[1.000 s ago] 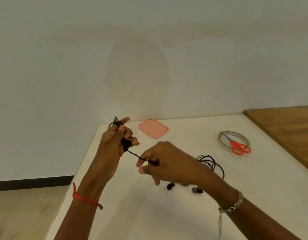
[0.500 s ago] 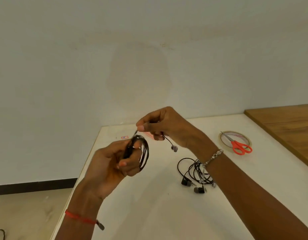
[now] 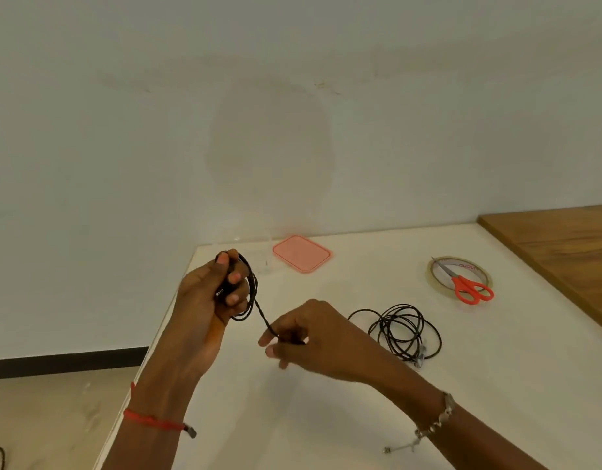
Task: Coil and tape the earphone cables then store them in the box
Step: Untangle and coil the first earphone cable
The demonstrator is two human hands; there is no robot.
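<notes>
Above the white surface (image 3: 360, 418), near its left edge, left hand (image 3: 208, 300) grips a coiled black earphone cable (image 3: 252, 290), fingers curled round the loops. Right hand (image 3: 313, 337) pinches its loose end, strand stretched between the hands. Second cable (image 3: 404, 329) lies in loose loops on the surface just right of them. Pink lid (image 3: 302, 254) at back; red scissors (image 3: 469, 288) rest on tape roll (image 3: 435, 279) far right
</notes>
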